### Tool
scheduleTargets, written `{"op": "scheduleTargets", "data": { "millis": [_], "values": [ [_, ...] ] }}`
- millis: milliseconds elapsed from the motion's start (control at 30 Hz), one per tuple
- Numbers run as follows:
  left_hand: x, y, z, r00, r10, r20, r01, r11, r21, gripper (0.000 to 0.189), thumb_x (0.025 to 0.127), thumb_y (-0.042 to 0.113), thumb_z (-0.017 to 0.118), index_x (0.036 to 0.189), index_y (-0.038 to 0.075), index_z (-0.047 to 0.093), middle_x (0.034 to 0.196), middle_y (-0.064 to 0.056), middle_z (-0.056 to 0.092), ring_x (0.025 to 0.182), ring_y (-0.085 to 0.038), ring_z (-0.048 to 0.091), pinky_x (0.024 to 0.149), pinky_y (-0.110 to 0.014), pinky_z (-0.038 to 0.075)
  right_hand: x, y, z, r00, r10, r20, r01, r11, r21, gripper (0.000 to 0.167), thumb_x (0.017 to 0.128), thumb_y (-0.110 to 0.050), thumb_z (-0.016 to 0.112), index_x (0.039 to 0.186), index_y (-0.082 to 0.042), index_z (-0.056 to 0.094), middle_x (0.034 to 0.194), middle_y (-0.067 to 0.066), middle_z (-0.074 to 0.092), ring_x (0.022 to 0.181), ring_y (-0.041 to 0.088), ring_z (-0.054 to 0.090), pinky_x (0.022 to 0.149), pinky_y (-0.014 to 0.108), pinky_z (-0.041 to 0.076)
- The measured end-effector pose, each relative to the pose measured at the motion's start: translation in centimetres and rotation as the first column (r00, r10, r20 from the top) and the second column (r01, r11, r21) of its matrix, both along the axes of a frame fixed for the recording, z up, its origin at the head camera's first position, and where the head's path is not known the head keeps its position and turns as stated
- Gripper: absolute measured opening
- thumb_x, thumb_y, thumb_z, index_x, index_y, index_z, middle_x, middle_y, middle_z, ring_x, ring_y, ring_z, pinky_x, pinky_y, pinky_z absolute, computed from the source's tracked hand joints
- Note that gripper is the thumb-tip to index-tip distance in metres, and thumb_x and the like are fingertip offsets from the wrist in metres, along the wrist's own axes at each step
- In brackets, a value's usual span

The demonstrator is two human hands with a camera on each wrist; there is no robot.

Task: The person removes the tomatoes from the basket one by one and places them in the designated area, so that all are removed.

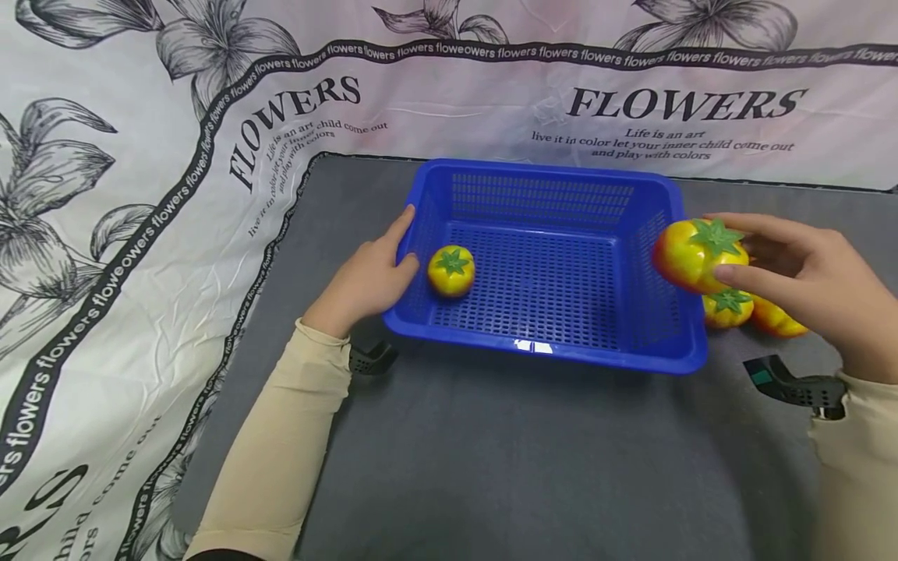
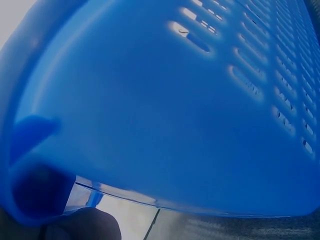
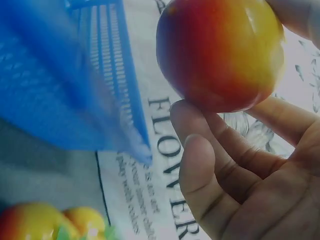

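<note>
A blue plastic basket [image 1: 529, 348] with slotted sides sits on the grey table. My left hand [image 1: 368, 276] grips its left rim, with the other fingers hidden below. One yellow tomato-like fruit [image 1: 451, 271] with a green star-shaped leaf top lies inside, at the basket's left. My right hand [image 1: 807, 273] holds a larger yellow-and-red tomato-like fruit [image 1: 691, 253] between thumb and fingers, above the basket's right rim. The right wrist view shows this held fruit [image 3: 220, 55] clear of the table, beside the basket wall [image 3: 107, 65].
Right of the basket, a smaller tomato-like fruit [image 1: 730, 310] and another yellow-red fruit [image 1: 777, 318] lie on the table, partly covered by my right hand and the held fruit. A white flower-printed cloth [image 1: 456, 109] borders the table at the back and left.
</note>
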State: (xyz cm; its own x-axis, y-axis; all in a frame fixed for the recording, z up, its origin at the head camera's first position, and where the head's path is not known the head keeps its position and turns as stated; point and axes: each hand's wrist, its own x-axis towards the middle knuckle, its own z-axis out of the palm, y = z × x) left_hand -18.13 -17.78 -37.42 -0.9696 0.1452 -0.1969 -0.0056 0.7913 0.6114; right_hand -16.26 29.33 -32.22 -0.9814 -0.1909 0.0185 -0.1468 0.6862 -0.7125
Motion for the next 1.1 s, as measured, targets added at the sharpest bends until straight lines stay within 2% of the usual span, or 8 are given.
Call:
{"op": "scheduleTargets", "data": {
  "millis": [67, 167, 300, 533, 667, 767, 967, 1100],
  "values": [
    [0.0, 0.0, 0.0, 1.0, 0.0, 0.0, 0.0, 1.0, 0.002, 0.073, 0.106, 0.033, 0.045, 0.17, 0.034, 0.011, 0.135, -0.02, 0.063, 0.072, -0.027, 0.07, 0.069, -0.043, 0.055, 0.4, 0.7, -0.5, 1.0, -0.014, -0.002, 0.014, 1.0, 0.004, 0.052, 0.097, -0.013, 0.075, 0.147, -0.008, 0.059, 0.105, -0.033, 0.062, 0.086, -0.01, 0.061, 0.068, 0.006, 0.047],
    [0.0, 0.2, 0.2, 1.0, 0.0, 0.006, 0.0, 1.0, 0.01, 0.073, 0.106, 0.032, 0.045, 0.17, 0.033, 0.011, 0.126, -0.02, 0.065, 0.067, -0.026, 0.07, 0.065, -0.042, 0.055, 1.1, 1.9, -1.5, 0.999, -0.033, -0.002, 0.033, 0.999, -0.012, 0.048, 0.097, -0.01, 0.075, 0.143, -0.018, 0.063, 0.105, -0.032, 0.061, 0.084, -0.011, 0.06, 0.067, 0.006, 0.046],
    [0.0, 0.3, 0.3, 1.0, -0.002, 0.017, 0.002, 1.0, 0.015, 0.073, 0.106, 0.032, 0.045, 0.17, 0.034, 0.01, 0.113, -0.018, 0.067, 0.062, -0.026, 0.069, 0.061, -0.042, 0.054, 2.2, 3.6, -3.0, 0.999, -0.054, -0.007, 0.053, 0.997, -0.062, 0.052, 0.098, -0.004, 0.072, 0.143, -0.027, 0.062, 0.106, -0.031, 0.061, 0.086, -0.011, 0.06, 0.067, 0.005, 0.047],
    [-0.1, 0.1, 0.2, 1.0, -0.01, -0.006, 0.01, 1.0, -0.02, 0.073, 0.106, 0.032, 0.045, 0.17, 0.032, 0.012, 0.112, -0.018, 0.066, 0.064, -0.026, 0.067, 0.063, -0.041, 0.053, 3.9, 6.2, -5.1, 0.998, -0.05, -0.024, 0.048, 0.995, -0.084, 0.064, 0.1, 0.004, 0.064, 0.158, -0.021, 0.05, 0.118, -0.031, 0.053, 0.095, -0.017, 0.054, 0.072, 0.002, 0.044],
    [-0.1, 0.1, 0.2, 1.0, -0.007, -0.008, 0.007, 1.0, -0.022, 0.073, 0.105, 0.032, 0.045, 0.17, 0.031, 0.012, 0.114, -0.018, 0.066, 0.065, -0.026, 0.067, 0.063, -0.041, 0.053, 4.7, 7.0, -6.2, 0.998, -0.013, -0.053, 0.006, 0.992, -0.13, 0.07, 0.098, 0.012, 0.063, 0.156, -0.024, 0.05, 0.13, -0.029, 0.051, 0.103, -0.014, 0.053, 0.079, 0.001, 0.043],
    [0.0, 0.1, 0.2, 1.0, -0.005, -0.013, 0.005, 1.0, -0.021, 0.073, 0.105, 0.032, 0.045, 0.17, 0.032, 0.012, 0.115, -0.017, 0.066, 0.064, -0.026, 0.066, 0.061, -0.041, 0.051, 5.2, 7.3, -7.1, 0.998, 0.001, -0.071, -0.012, 0.988, -0.156, 0.074, 0.093, 0.018, 0.064, 0.155, -0.021, 0.052, 0.135, -0.028, 0.049, 0.104, -0.012, 0.054, 0.077, 0.003, 0.044],
    [0.1, 0.1, 0.1, 1.0, 0.005, 0.001, -0.005, 1.0, -0.013, 0.073, 0.106, 0.032, 0.045, 0.17, 0.033, 0.011, 0.101, -0.016, 0.066, 0.057, -0.026, 0.064, 0.057, -0.042, 0.051, 5.9, 7.6, -8.3, 1.0, -0.009, -0.022, 0.006, 0.99, -0.139, 0.073, 0.091, 0.016, 0.069, 0.156, -0.013, 0.052, 0.132, -0.026, 0.052, 0.097, -0.009, 0.057, 0.073, 0.006, 0.048],
    [0.2, 0.3, 0.3, 1.0, 0.006, 0.007, -0.006, 1.0, -0.008, 0.073, 0.106, 0.032, 0.045, 0.17, 0.034, 0.011, 0.104, -0.015, 0.066, 0.057, -0.026, 0.064, 0.057, -0.042, 0.051, 6.3, 7.8, -9.1, 1.0, -0.014, 0.021, 0.016, 0.995, -0.1, 0.069, 0.092, 0.01, 0.073, 0.155, -0.01, 0.051, 0.131, -0.029, 0.051, 0.095, -0.009, 0.057, 0.074, 0.007, 0.049]
  ]
}}
